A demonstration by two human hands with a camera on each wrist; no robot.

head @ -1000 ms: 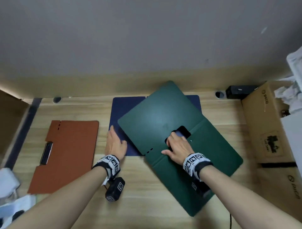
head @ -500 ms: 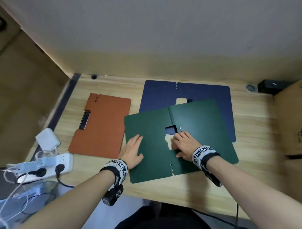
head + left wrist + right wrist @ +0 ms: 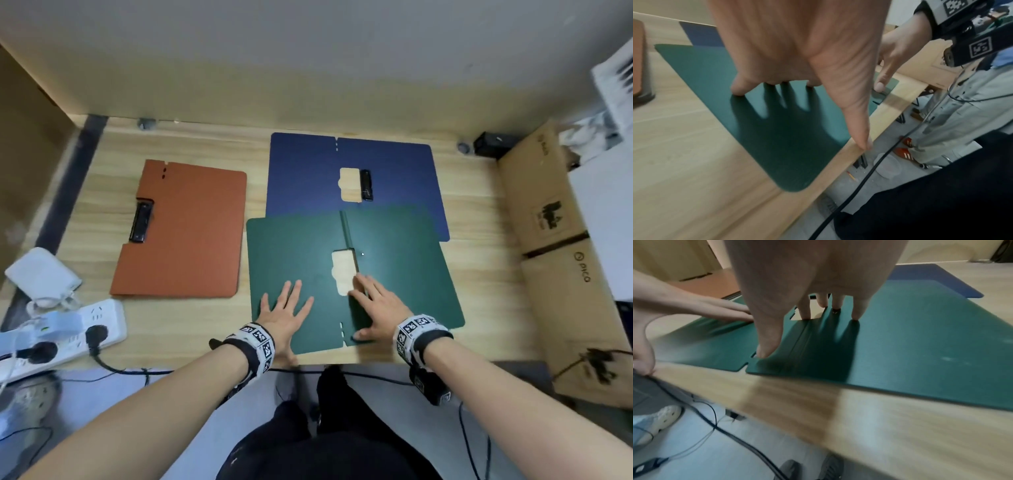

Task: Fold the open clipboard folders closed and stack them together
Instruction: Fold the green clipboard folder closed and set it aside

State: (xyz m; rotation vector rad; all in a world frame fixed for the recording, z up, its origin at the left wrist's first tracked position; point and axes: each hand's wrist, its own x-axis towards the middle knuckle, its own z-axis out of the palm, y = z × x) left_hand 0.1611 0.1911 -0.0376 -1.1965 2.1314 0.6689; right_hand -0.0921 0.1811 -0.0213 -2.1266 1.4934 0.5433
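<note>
A green folder (image 3: 404, 270) lies spread open and flat near the table's front edge, overlapping the lower part of an open blue folder (image 3: 305, 174) behind it. My left hand (image 3: 286, 310) lies flat with spread fingers on the green folder's left panel (image 3: 701, 68). My right hand (image 3: 371, 310) rests with straight fingers along the fold (image 3: 797, 344), fingertips at the cut-out. To the left an orange folder (image 3: 188, 229) lies closed, its black clip (image 3: 140, 222) showing at the left edge.
A white power strip (image 3: 68, 329) with plugs and a white adapter (image 3: 41, 274) sit at the left table edge. Cardboard boxes (image 3: 548, 205) stand along the right side. A black cable (image 3: 869, 170) hangs below the table's front edge (image 3: 797, 395).
The green folder has been laid flat and pulled toward the front edge, uncovering the blue folder's clip. Both hands slid nearer with it and now lie flat on it.
</note>
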